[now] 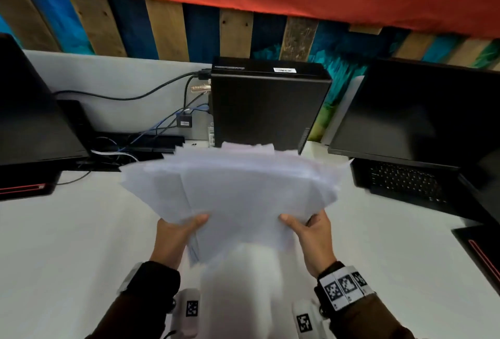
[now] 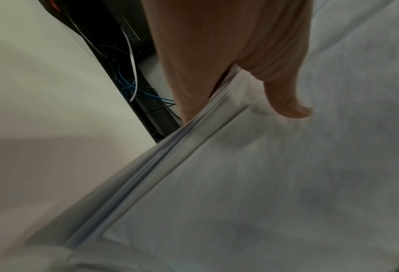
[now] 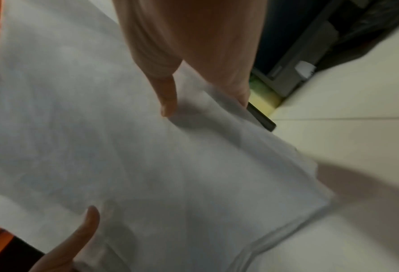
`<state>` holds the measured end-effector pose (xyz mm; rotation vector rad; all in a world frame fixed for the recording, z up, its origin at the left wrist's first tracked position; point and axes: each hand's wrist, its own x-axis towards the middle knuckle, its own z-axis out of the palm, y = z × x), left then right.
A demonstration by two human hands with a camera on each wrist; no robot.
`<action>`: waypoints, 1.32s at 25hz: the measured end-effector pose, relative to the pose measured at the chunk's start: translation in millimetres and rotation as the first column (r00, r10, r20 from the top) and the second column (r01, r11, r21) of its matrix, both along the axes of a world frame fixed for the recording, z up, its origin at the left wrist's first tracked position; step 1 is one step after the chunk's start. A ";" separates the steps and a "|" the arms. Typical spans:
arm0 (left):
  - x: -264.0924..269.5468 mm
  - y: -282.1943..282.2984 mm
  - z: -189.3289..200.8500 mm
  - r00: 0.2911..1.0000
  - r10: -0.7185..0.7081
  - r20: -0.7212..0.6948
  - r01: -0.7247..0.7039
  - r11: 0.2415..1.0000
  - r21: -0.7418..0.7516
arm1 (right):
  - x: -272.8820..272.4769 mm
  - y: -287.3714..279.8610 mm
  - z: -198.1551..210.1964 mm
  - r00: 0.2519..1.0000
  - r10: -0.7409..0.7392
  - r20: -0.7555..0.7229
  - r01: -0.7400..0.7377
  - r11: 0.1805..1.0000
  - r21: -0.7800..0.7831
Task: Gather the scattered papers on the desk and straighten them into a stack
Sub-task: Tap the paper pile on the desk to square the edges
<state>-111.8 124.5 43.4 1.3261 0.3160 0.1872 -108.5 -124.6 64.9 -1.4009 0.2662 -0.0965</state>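
A: So, from the left side: what do you see first?

B: At the far left stands a dark monitor (image 1: 29,111), and behind it some cables (image 1: 151,136) lie on the white counter (image 1: 67,244). Then comes the left hand (image 1: 176,233). It holds the papers (image 1: 238,190) at their near left edge, thumb on top and the other fingers under the sheets.

A: And the papers themselves?

B: They are lifted above the counter, in the middle, in front of the black computer case (image 1: 267,103). The sheets are fanned and uneven, their edges do not line up.

A: The right side?

B: The right hand (image 1: 311,236) grips the near right edge in the same way, thumb on top. Further right are a black keyboard (image 1: 405,182) and a second dark monitor (image 1: 416,117).

A: Do the wrist views add something?

B: Yes. The left wrist view shows the layered edges of the papers (image 2: 252,184) from very close, which the head view blurs, with the thumb of the left hand (image 2: 217,55) pressing on the top sheet. The right wrist view shows the right hand (image 3: 194,46) with its thumb flat on the papers (image 3: 124,147), and near the lower edge the thumb of the left hand (image 3: 77,243) on the same sheet. The fingers below the papers are hidden in all views.
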 end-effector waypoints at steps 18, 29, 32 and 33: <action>21.8 -4.4 45.4 0.983 -0.128 0.130 0.119 0.990 0.075 | 12.4 4.6 41.1 0.982 0.062 0.181 -0.063 0.998 0.001; 18.2 5.1 68.5 0.971 -0.071 0.228 0.050 0.994 0.096 | 13.8 -5.3 63.2 0.954 0.036 0.297 -0.035 0.999 -0.009; 12.5 9.3 45.9 0.982 -0.115 0.152 0.106 0.992 0.066 | 7.0 0.5 40.8 0.983 0.095 0.159 -0.092 0.995 -0.023; 10.1 3.4 41.8 0.985 -0.143 0.097 0.134 0.986 0.096 | 4.7 6.5 32.8 0.990 0.103 0.098 -0.100 0.994 -0.039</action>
